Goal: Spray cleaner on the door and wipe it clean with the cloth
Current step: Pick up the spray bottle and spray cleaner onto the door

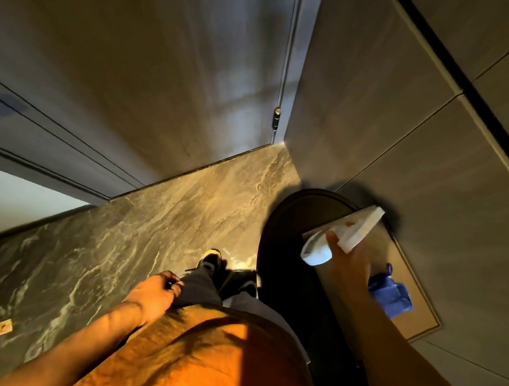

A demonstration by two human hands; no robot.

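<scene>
At the right of the frame the right hand [346, 263] reaches over a dark oval side table [287, 229] that stands against the wall panels, and its fingers are closed around a white cloth [343, 233], one bunched end hanging to the left of the thumb and a flatter folded end pointing up and right. Just below and right of that hand, on the lighter tan inset of the tabletop, sits a blue spray bottle [390, 295]; its nozzle end seems to point up toward the hand, though blur makes that uncertain. The left hand [157, 293] hangs at lower centre beside the thigh, fingers loosely curled and holding nothing that can be seen. The door [135, 57] fills the upper left and centre of the frame, with its hinge [276, 118] at the corner where it meets the right-hand wall. Judging by this, the work is at the gathering stage: the cloth is in hand, the cleaner is not, and no wet patch can be made out on the door. The next move probably calls for taking up the bottle, most simply with the free left hand, which means reaching across the body, then turning left to face the door. Little stands in the way: the marble floor [145, 227] between the shoes [210, 260] and the door is open, and only the table's edge sits close to the right leg.
</scene>
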